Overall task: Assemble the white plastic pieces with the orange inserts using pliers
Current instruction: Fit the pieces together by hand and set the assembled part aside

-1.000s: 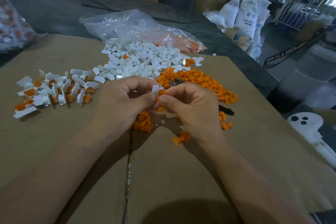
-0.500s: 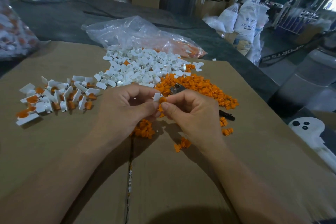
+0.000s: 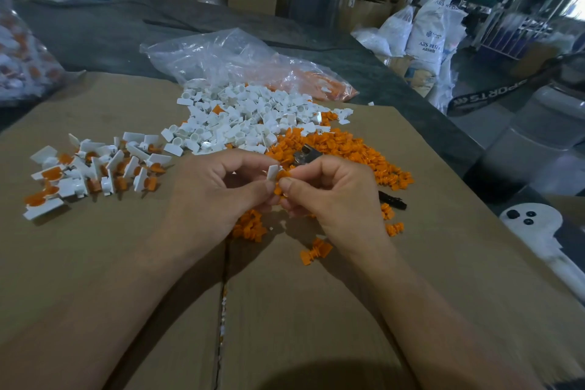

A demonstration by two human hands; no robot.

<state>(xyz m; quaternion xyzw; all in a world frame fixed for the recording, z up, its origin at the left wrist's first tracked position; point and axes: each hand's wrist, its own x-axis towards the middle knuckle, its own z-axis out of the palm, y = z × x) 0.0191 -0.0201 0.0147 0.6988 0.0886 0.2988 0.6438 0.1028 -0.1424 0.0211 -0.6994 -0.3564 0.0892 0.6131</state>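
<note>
Over the brown cardboard sheet (image 3: 285,310) at frame centre, the left hand (image 3: 218,193) is pinching a small white plastic piece (image 3: 273,172) between thumb and forefinger. The right hand (image 3: 332,196) is pinching a ribbed orange insert (image 3: 278,188) against it. Just beyond, metal pliers (image 3: 305,153) are lying on the heap of orange inserts (image 3: 348,149), and loose white pieces (image 3: 247,123) are lying heaped farther back.

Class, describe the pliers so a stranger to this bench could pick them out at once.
On the brown cardboard sheet, find the heap of orange inserts right of the white pieces. The pliers lie on it, partly hidden behind the right hand. They alone are grey metal, with a black handle end poking out.
</note>
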